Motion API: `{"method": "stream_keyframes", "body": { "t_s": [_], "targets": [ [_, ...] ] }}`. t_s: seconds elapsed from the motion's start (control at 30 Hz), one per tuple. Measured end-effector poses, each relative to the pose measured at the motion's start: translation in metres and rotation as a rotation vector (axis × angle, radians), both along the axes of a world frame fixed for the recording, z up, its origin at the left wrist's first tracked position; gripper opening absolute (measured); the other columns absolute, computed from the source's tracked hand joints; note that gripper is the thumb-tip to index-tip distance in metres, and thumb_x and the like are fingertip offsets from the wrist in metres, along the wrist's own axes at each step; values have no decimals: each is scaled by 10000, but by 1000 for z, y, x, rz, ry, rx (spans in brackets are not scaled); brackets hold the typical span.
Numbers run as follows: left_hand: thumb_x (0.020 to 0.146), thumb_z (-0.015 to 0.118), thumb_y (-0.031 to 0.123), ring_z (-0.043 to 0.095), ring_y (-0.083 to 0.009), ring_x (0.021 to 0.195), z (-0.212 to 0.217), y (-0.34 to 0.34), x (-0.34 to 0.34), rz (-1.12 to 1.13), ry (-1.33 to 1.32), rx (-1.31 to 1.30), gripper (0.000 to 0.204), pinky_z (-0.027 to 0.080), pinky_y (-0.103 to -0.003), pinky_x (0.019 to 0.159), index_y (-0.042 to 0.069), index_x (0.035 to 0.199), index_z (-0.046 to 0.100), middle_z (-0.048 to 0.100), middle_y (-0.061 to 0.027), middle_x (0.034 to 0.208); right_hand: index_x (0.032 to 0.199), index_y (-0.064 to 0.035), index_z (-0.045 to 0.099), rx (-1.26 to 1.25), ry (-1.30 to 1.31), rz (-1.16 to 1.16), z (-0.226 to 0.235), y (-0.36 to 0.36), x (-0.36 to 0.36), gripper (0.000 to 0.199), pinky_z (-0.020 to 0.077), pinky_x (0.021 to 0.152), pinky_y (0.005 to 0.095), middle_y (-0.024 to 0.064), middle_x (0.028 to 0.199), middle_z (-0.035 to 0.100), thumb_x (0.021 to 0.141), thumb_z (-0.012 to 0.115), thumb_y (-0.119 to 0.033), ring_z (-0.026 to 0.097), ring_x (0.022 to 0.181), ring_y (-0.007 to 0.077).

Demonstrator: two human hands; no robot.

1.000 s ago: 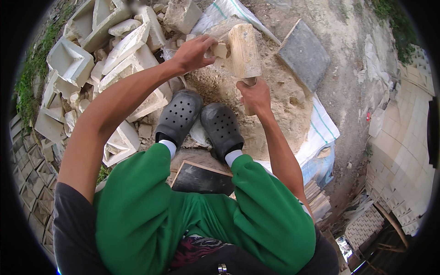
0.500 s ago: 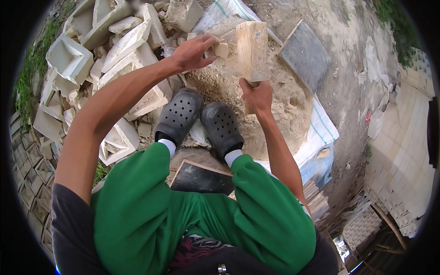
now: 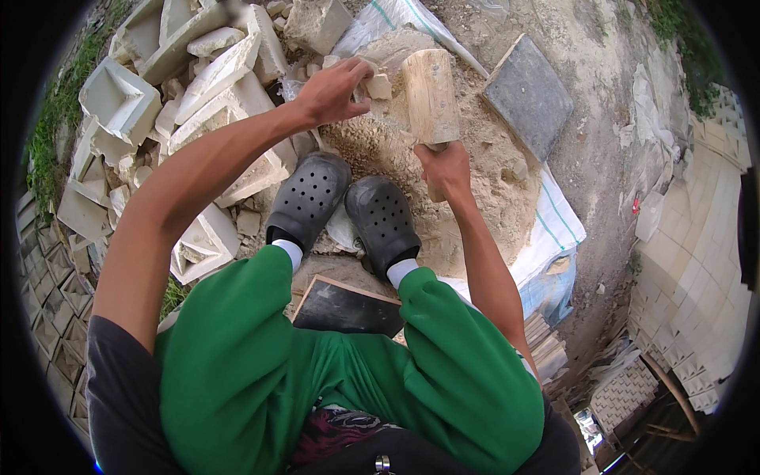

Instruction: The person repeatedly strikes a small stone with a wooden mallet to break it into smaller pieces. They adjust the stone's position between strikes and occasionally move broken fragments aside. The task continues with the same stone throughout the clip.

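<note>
My right hand (image 3: 446,170) is closed round the short handle of a thick, pale wooden mallet (image 3: 431,96). The mallet's worn, blocky head points away from me, over a mound of crumbled, sandy material (image 3: 483,190). To its left, my left hand (image 3: 334,91) is curved with thumb and fingertips apart. Right beside those fingertips lies a small cream-coloured chunk (image 3: 380,87) on the mound; whether they touch it is hard to see.
Broken off-white moulded blocks (image 3: 229,75) are heaped at the left. A grey square slab (image 3: 528,96) lies right of the mound, on a white woven sheet (image 3: 558,214). My dark clogs (image 3: 384,218) stand at the mound's near edge, with a black-faced board (image 3: 348,307) between my legs.
The mallet head has dropped slightly toward me and tilted a little left. My left hand has shifted slightly left, its fingertips drawing away from the chunk.
</note>
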State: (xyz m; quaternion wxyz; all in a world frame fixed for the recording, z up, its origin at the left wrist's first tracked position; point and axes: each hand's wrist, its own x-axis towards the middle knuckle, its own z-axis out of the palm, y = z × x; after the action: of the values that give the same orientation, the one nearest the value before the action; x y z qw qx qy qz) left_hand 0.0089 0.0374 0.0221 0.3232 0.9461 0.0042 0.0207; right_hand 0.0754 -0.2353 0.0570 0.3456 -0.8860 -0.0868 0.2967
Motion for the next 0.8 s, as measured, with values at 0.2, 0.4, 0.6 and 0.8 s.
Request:
{"method": "stream_keyframes", "body": {
  "t_s": [0.2,0.4,0.6,0.8],
  "targets": [
    [839,734,270,657,-355,1036,0,-1,-1,15,-4,28,447,541,-443,886,40,1179,558,633,-157,1145,1004,32,734,-34,-12,-11,17,-2,-4,384,566,695,390,178,780,744,803,764,-293,747,714,273],
    [823,745,281,660,-337,1036,7,-4,-1,40,15,70,454,540,-440,870,57,1176,568,638,-137,1145,964,39,721,-51,123,-62,18,4,1,331,552,647,380,149,777,739,824,763,-258,729,686,249],
    [805,756,288,660,-337,1040,6,-6,-1,78,-25,88,450,529,-439,884,73,1161,586,656,-120,1128,984,61,721,30,-31,-3,5,-13,-11,372,561,703,405,206,831,754,812,770,-266,761,792,313],
    [810,761,301,661,-339,1043,10,-7,-2,84,0,103,451,517,-445,901,80,1162,587,660,-115,1128,953,83,699,-100,28,-16,12,-16,-17,368,561,666,413,214,817,749,812,753,-252,753,722,321]
  ]
}}
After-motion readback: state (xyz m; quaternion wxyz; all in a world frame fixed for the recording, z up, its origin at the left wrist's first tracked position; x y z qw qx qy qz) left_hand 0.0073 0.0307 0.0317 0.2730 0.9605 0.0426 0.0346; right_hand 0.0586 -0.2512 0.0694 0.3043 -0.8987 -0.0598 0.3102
